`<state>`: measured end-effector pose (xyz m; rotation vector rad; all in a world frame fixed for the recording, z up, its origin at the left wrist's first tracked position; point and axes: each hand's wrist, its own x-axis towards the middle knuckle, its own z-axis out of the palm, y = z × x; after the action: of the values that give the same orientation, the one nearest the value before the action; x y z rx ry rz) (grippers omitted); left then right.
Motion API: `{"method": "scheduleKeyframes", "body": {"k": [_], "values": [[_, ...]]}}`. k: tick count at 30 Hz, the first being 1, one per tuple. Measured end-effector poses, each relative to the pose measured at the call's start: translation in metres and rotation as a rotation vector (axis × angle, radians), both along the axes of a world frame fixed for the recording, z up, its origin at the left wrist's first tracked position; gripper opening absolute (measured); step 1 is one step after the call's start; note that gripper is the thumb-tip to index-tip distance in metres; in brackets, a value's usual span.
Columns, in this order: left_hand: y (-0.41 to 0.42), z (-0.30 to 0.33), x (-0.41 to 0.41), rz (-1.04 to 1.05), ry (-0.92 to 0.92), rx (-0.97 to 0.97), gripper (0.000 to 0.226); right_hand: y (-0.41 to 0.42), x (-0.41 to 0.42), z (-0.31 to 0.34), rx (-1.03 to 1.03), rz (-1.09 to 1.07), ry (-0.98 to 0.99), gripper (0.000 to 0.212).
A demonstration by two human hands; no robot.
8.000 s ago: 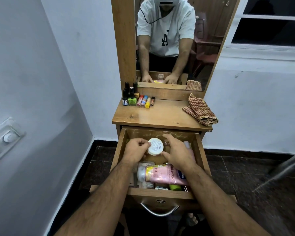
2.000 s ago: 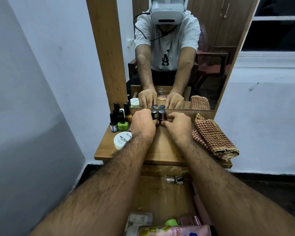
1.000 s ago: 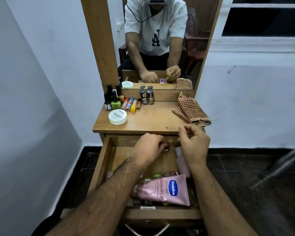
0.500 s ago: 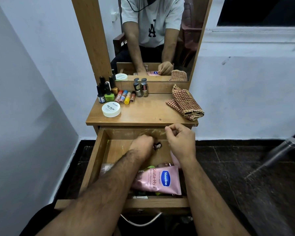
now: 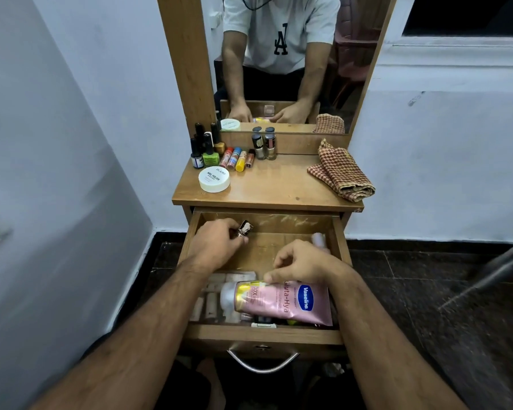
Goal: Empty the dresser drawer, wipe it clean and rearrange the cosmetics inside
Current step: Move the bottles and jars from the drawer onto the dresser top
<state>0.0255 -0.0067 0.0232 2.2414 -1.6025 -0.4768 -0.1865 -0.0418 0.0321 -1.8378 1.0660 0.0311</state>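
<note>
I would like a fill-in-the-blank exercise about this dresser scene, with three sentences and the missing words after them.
1. The left hand holds a small bottle inside the open ____.
2. The checked cloth lies folded on the dresser top, at its ____ side.
3. The right hand touches the pink ____, which lies at the drawer's front.

Missing words: drawer; right; tube
</note>
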Motion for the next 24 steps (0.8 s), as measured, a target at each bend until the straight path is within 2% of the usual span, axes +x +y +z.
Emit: {"method": "scheduleKeyframes", "body": {"k": [5, 8, 10, 12, 14, 18, 20, 24], "values": [[0.013, -0.004, 0.009, 0.038, 0.061, -0.060, 0.032, 0.002, 0.002, 0.004, 0.114, 0.082, 0.096, 0.037], [0.017, -0.004, 0.006, 0.041, 0.081, -0.108, 0.030, 0.003, 0.001, 0.003, 0.158, 0.077, 0.107, 0.038], [0.019, -0.003, 0.004, 0.038, 0.088, -0.126, 0.030, 0.002, -0.004, 0.004, 0.152, 0.049, 0.048, 0.034], [0.020, -0.003, 0.004, 0.045, 0.097, -0.145, 0.031, -0.003, -0.014, 0.003, 0.065, -0.050, -0.029, 0.028], [0.021, -0.003, 0.004, 0.067, 0.103, -0.176, 0.034, -0.009, -0.022, 0.000, -0.109, -0.203, -0.077, 0.024], [0.021, -0.004, 0.002, 0.064, 0.099, -0.181, 0.035, -0.009, -0.019, 0.003, -0.505, -0.340, 0.069, 0.024], [0.021, -0.004, 0.002, 0.056, 0.086, -0.167, 0.035, -0.007, -0.015, 0.006, -0.550, -0.404, 0.113, 0.025], [0.021, -0.004, 0.003, 0.068, 0.118, -0.204, 0.036, -0.006, -0.015, 0.008, -0.508, -0.434, 0.173, 0.024]]}}
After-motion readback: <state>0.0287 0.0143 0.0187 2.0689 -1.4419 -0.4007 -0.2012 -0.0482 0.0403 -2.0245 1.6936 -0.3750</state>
